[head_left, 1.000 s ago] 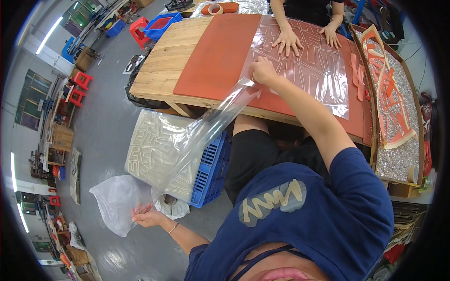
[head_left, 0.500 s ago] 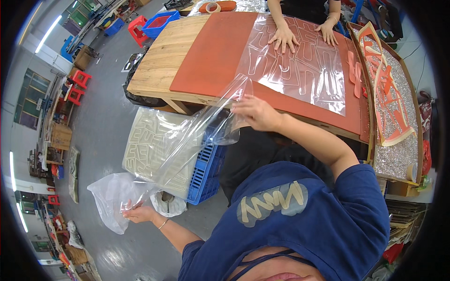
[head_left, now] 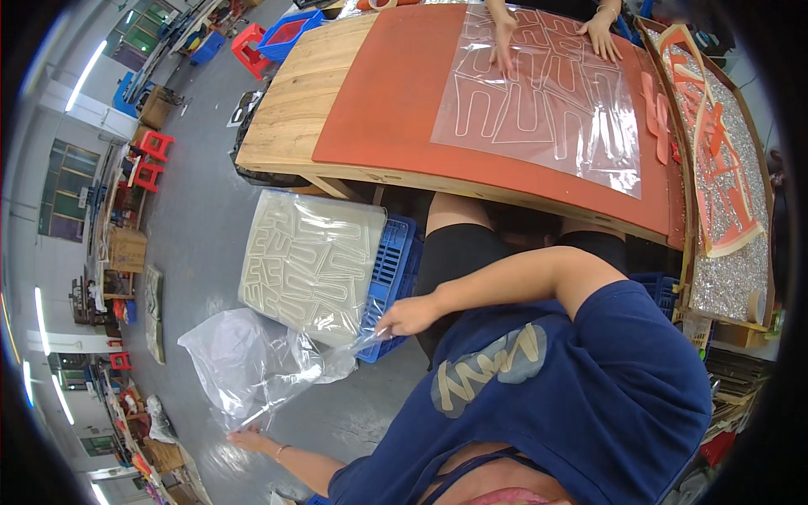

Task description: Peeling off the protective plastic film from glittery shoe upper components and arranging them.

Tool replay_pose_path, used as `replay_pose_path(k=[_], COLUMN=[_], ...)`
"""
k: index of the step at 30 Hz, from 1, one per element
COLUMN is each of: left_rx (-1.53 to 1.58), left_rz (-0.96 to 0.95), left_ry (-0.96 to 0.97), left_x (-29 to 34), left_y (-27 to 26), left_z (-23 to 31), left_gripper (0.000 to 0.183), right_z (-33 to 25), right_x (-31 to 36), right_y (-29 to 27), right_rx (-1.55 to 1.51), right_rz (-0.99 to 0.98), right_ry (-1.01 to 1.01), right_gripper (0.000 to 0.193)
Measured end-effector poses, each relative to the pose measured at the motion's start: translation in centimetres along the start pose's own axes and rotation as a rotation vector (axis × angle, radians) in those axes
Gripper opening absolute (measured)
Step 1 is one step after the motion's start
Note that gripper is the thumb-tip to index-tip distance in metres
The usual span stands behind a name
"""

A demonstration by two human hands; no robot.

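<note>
My right hand [head_left: 410,316] is closed on a bunched corner of clear plastic film [head_left: 307,370], beside the blue crate [head_left: 389,273]. At the lower left, the fingers of my left hand [head_left: 247,438] are pinched at the film's other end. Between my hands the film sags crumpled over a whitish plastic bag [head_left: 223,347]. A stack of clear sheets with outlined loop shapes [head_left: 311,263] lies on the crate, just beyond the film. A similar clear patterned sheet [head_left: 539,118] lies flat on the red mat [head_left: 379,101] of the table.
Across the table, a co-worker's hands [head_left: 599,35] are at the patterned sheet. On the right stands a tray of glittery material [head_left: 724,286] with orange and cream cut-off strips [head_left: 715,160]. Red stools [head_left: 150,160] and a wooden table end [head_left: 290,101] are to the left.
My right hand has come down from the table edge to the crate, pulling the film off the stack and bunching it. My left hand has moved lower. The co-worker's hands have shifted on the sheet.
</note>
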State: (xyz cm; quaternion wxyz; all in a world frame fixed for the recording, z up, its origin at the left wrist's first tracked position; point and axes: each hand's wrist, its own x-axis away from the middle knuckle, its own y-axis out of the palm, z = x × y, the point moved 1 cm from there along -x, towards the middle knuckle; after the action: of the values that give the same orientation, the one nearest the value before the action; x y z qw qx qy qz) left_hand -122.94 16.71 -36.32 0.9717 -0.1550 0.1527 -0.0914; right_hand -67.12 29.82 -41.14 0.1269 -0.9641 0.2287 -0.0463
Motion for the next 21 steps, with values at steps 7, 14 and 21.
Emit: replay_pose_path(k=[7, 14, 21], left_rx=[-0.295, -0.143, -0.023], left_rz=[-0.326, -0.309, -0.197], left_ry=[0.734, 1.31, 1.62], left_x=[-10.4, -3.8, 13.2], left_y=[15.4, 46.7, 68.4], left_z=[14.0, 41.5, 57.4], left_gripper=[0.048, 0.046, 0.042], right_z=[1.9, 2.2, 3.5], right_x=[-3.0, -1.2, 0.6], right_y=[-6.5, -15.7, -19.4], right_rx=[0.071, -0.145, -0.5], right_rz=[0.412, 1.042, 1.152], right_ry=[0.269, 0.223, 0.118], right_gripper=[0.027, 0.03, 0.034])
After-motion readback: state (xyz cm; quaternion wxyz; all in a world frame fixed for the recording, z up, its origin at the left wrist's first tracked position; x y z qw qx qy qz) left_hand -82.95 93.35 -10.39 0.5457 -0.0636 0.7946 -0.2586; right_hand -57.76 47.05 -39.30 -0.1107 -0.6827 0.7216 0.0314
